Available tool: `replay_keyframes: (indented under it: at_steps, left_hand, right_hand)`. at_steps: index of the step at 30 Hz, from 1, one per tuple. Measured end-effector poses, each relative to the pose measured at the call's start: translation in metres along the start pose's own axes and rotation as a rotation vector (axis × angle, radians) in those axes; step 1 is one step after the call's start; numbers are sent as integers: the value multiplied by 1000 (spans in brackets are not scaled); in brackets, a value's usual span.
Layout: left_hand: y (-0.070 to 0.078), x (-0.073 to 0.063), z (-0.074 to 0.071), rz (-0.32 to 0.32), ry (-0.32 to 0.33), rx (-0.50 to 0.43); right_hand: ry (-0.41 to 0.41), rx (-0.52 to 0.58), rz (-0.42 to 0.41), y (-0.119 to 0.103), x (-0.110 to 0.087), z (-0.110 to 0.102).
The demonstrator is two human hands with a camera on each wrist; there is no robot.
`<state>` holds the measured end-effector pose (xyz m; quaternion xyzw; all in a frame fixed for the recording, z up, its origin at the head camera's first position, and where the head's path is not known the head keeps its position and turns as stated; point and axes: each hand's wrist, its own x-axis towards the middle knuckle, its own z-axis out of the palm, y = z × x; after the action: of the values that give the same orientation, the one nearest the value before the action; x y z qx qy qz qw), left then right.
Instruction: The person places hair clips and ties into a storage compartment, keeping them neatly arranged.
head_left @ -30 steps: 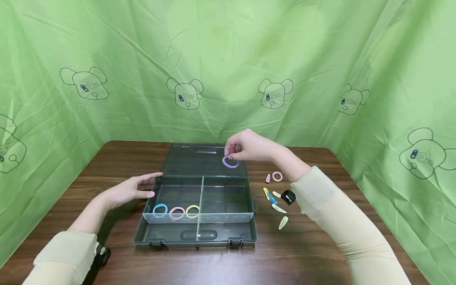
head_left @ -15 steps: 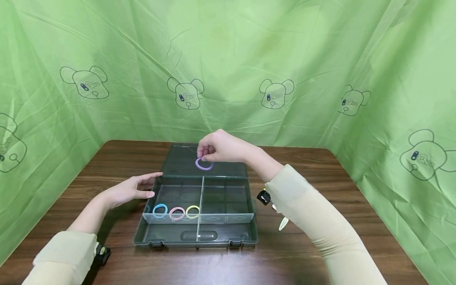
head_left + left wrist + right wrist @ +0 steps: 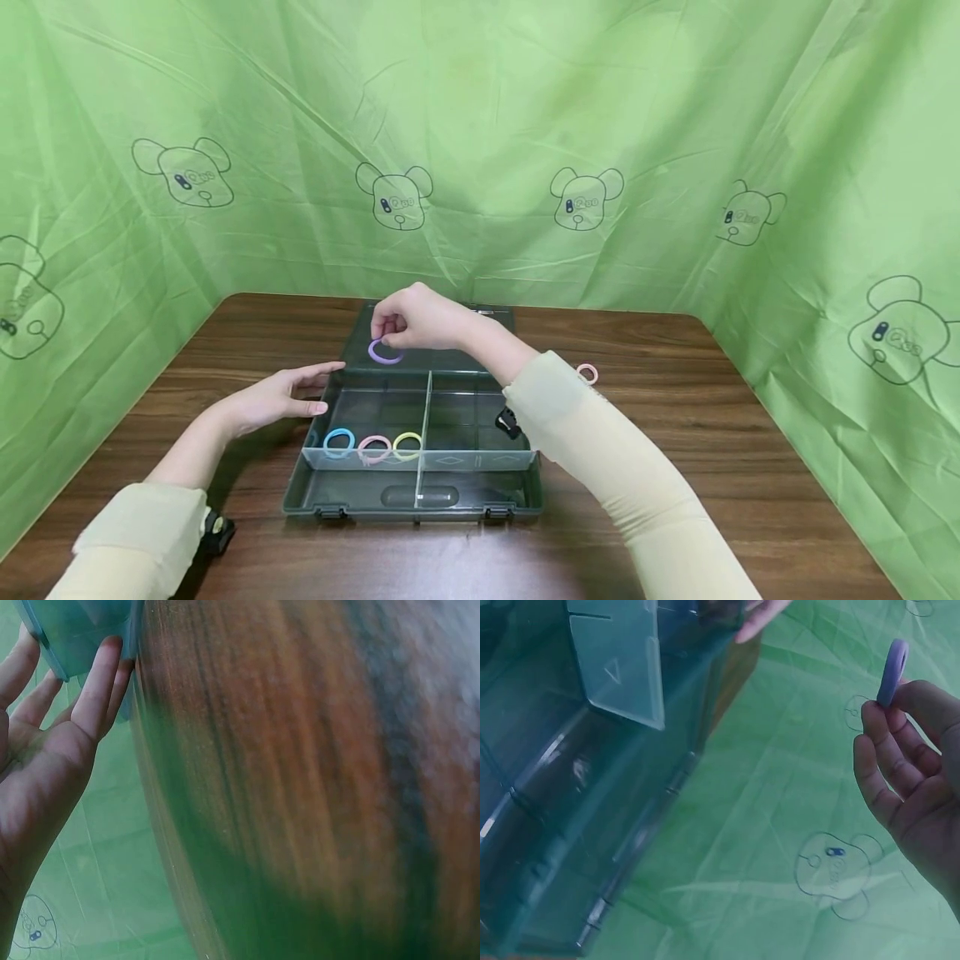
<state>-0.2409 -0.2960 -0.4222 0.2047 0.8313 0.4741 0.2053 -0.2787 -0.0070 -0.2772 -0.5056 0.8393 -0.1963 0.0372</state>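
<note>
Between thumb and fingertips my right hand (image 3: 420, 318) pinches a purple hair tie (image 3: 386, 353), held above the opened lid (image 3: 352, 346) of a dark see-through divided box (image 3: 411, 514). The right wrist view shows the ring (image 3: 892, 671) edge-on at the fingertips. My left hand (image 3: 270, 402) rests against the box's left side, fingers extended and thumb at the rim. Inside the rear left compartment, along the front divider, stand a blue hair tie (image 3: 339, 443), a pink hair tie (image 3: 374, 451) and a yellow hair tie (image 3: 407, 446).
A pink hair tie (image 3: 587, 373) lies on the wooden table (image 3: 750, 467) to the right, partly behind the right sleeve (image 3: 600, 442). The sleeve covers the table area beside the box. A green cloth (image 3: 480, 125) with bear drawings surrounds the table.
My right hand has moved left across the lid with the purple hair tie, lowering slightly. Its sleeve now hides the hair clips on the table. The left hand has stayed at the box.
</note>
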Motion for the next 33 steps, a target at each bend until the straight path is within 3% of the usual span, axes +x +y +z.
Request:
replay_keyframes:
  at_steps: [11,19,33]
  left_hand:
    - [1,0,-1,-11,-3,-21]
    - [1,1,0,-4,12,42]
    - [3,1,0,-14,12,31]
  right_hand:
    - [-48,68,6,7,25,35]
    - [-100,108,26,16,37,60]
    - [-225,-11,17,27,48,87]
